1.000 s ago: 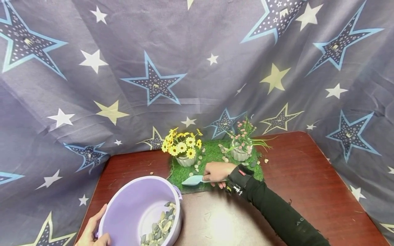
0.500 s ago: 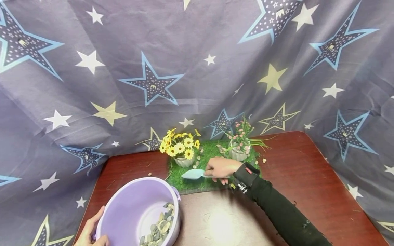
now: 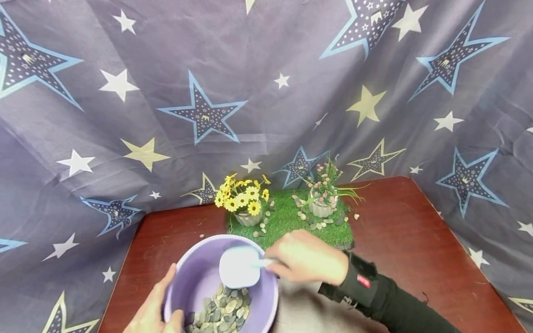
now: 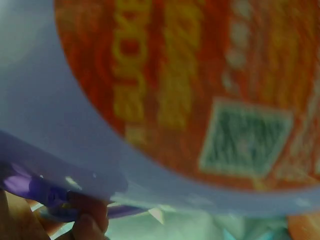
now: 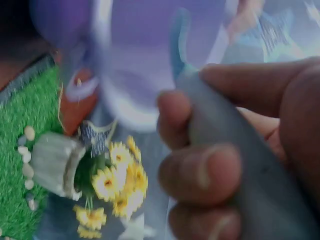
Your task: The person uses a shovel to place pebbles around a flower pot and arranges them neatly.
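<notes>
A lilac bucket [image 3: 195, 268] with several grey pebbles [image 3: 220, 310] in its bottom stands at the table's near left. My left hand [image 3: 156, 310] grips its near rim; in the left wrist view the bucket's wall [image 4: 60, 125] and an orange label [image 4: 200, 85] fill the frame. My right hand [image 3: 306, 256] holds a pale blue scoop [image 3: 240, 267] by its handle, the blade over the bucket's mouth just above the pebbles. In the right wrist view my fingers [image 5: 210, 175] wrap the scoop's handle [image 5: 235, 165], with the bucket blurred behind.
A green grass mat [image 3: 287, 222] lies at the back of the red-brown table [image 3: 416, 240], with a pot of yellow flowers [image 3: 243, 201], a pot of pink flowers [image 3: 322, 199] and scattered pebbles. A star-printed cloth [image 3: 250, 92] hangs behind.
My right hand has carried the scoop from the grass mat toward me to above the bucket. The bucket has shifted right, still held by my left hand.
</notes>
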### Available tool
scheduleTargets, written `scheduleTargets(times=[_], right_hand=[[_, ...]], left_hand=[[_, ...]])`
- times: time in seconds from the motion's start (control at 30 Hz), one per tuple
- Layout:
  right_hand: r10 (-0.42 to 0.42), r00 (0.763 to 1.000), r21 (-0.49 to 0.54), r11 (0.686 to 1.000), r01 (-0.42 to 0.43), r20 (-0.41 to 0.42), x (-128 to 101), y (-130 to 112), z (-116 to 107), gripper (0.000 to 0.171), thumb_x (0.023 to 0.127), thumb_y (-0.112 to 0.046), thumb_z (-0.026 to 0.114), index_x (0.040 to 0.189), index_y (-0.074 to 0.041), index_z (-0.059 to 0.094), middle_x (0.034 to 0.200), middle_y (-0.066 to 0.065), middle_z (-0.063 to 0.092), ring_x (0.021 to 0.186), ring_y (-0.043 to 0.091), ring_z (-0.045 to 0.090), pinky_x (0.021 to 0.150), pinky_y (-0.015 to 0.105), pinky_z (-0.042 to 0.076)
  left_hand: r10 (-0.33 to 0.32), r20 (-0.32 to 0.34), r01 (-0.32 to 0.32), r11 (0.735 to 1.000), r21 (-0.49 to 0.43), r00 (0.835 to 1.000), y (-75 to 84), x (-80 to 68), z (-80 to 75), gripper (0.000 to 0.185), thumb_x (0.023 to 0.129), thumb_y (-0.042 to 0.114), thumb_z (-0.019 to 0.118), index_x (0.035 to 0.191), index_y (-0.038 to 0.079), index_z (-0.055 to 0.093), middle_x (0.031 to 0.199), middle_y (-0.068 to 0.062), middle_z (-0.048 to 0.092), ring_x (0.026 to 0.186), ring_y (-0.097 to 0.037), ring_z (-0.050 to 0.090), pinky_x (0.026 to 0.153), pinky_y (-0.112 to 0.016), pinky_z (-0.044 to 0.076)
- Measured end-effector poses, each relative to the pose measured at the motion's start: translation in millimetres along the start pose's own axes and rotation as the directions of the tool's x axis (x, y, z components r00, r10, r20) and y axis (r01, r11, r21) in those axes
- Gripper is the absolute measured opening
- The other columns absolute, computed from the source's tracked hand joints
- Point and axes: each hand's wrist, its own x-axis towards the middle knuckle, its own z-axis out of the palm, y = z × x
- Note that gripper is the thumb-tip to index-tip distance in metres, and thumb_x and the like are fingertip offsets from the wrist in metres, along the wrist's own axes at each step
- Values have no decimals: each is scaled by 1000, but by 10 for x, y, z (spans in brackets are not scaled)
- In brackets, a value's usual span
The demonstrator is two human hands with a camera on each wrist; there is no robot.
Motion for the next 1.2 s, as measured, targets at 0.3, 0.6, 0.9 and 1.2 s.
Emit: scheduleTargets(times=[0.3,0.6,0.9,1.2], right_hand=[[-44,993,-604,796,-29,-105,148,-245,693,9,90,-22,74,81,-20,73,73,-6,62,58,8,54,54,26,49],[-106,980,-695,718,-41,-168,164,-218,973,10,92,-21,71,89,-16,78,77,-6,60,55,6,46,49,22,40],[-14,1000,-604,797,6,-8,100,-217,829,14,82,-23,79,70,-27,72,69,-9,65,60,10,60,62,27,51],[83,979,-271,962,-30,187,6,-109,626,26,81,-20,81,66,-22,60,63,-9,57,55,6,50,60,22,49]], left_hand=[[292,-126,-282,955,94,948,579,-103,113,96,62,17,73,154,24,50,93,1,67,74,-11,55,57,-23,39],[379,-236,-360,925,121,895,777,-133,233,86,63,25,61,149,22,58,88,6,64,73,-17,57,52,-25,34],[366,-275,-355,930,90,889,788,-115,275,82,64,25,57,146,22,62,84,6,64,72,-18,57,50,-24,31],[375,-286,-364,927,93,882,801,-113,280,83,63,26,56,145,23,62,87,6,66,75,-17,60,50,-25,34]])
